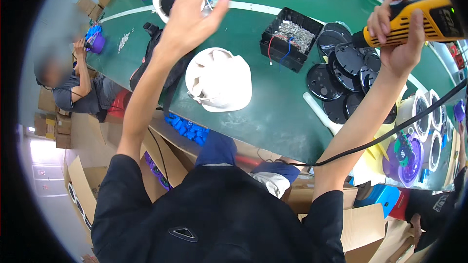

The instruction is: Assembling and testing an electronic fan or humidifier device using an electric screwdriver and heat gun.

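My right hand [399,34] is raised at the far right, its fingers wrapped round a yellow-and-black power tool [424,19] with a small green light. The tool's black nose points left, above a pile of round black discs [348,61]. My left hand [195,19] is up in the air at the upper left, with thumb and fingers apart and nothing between them. Behind it, partly covered, lies a white round unit with a dark face [168,0]. Nearest me on the green table, a white plastic housing [224,83] lies between my forearms.
A black bin [285,51] holds small metal parts and wires. A black cable [390,139] crosses my right forearm. White ring-shaped units [414,112] and a purple bowl [407,163] stand at right. Blue pieces [187,129] lie below the table edge. A co-worker [83,90] sits at left.
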Tool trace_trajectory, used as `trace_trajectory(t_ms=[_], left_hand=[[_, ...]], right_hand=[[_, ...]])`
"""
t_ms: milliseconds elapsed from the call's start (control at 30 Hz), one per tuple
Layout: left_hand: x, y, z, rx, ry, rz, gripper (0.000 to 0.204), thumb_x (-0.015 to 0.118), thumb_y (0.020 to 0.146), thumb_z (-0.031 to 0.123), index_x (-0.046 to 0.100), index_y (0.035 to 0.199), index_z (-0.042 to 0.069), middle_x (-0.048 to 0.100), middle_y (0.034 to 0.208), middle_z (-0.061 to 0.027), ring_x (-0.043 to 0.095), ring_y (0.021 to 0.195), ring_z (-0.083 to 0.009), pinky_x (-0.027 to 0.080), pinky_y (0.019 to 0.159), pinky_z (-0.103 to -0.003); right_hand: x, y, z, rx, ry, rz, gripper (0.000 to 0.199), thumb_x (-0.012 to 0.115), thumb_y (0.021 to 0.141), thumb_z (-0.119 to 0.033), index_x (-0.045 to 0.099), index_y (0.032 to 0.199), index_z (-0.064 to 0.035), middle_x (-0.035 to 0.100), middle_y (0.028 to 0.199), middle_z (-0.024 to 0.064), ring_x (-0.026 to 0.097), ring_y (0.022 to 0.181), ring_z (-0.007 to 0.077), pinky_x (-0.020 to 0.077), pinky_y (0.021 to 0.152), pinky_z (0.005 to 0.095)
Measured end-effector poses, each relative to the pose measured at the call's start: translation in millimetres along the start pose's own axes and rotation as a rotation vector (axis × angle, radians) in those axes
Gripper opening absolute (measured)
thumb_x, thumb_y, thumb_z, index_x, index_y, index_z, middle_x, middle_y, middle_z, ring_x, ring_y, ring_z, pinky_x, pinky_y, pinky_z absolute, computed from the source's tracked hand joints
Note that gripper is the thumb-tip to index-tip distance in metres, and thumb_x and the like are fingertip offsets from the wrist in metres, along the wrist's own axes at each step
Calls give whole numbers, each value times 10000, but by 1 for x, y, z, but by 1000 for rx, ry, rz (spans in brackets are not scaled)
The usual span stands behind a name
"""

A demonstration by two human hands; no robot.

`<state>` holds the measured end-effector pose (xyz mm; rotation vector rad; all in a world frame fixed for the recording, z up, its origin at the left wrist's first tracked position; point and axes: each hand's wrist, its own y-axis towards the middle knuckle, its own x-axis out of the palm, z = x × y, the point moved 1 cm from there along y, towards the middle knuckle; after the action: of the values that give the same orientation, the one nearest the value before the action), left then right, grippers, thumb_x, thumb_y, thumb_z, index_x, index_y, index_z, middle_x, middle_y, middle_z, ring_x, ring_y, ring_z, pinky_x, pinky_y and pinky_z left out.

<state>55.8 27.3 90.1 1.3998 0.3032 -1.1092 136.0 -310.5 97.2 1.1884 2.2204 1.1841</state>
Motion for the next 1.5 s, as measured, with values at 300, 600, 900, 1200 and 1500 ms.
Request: trace_trajectory(t_ms=[300, 600, 900, 1200, 1500], left_hand=[[10, -143, -45, -781, -797, -449, 428, 524, 940, 164, 500, 1322, -27, 585, 1215, -79, 521, 1118, -137, 399, 982, -254], [-21, -235, 14, -1142, -1258, 43, 693, 443, 977, 411, 218, 1535, 67, 389, 1481, -159, 411, 1370, -292, 380, 1087, -510], [-10, -248, 30, -843, -767, -171, 1193, 848, 705, 199, 30, 1559, 45, 251, 1542, -238, 265, 1447, -341, 273, 1156, -472], [74, -159, -9, -527, -157, -15, 1192, 864, 640, 335, 130, 1480, -87, 397, 1414, -315, 411, 1330, -426, 355, 1115, -442], [158, -42, -116, -397, -186, 34, 1149, 840, 703, 391, 127, 1456, -102, 492, 1327, -320, 506, 1231, -441, 413, 1054, -450]], right_hand=[[8, 3, 4, -1, -163, -63, 456, 469, 997, -430, 544, 1135, -2, 471, 665, 29, 452, 489, 79, 391, 510, 223], [21, 2, 6, 85, -61, 14, 471, 550, 966, -441, 531, 1125, 2, 443, 629, 38, 416, 470, 99, 390, 509, 245], [13, -1, 12, 137, -52, -45, 477, 527, 979, -473, 498, 1156, -31, 419, 672, 28, 397, 508, 97, 387, 549, 252], [12, -5, 12, 125, -4, 38, 464, 570, 965, -436, 500, 1133, -9, 436, 652, 49, 412, 485, 107, 393, 525, 263], [24, -3, 12, 104, -92, 96, 451, 585, 955, -430, 507, 1080, -4, 440, 628, 40, 425, 464, 106, 384, 482, 251]])
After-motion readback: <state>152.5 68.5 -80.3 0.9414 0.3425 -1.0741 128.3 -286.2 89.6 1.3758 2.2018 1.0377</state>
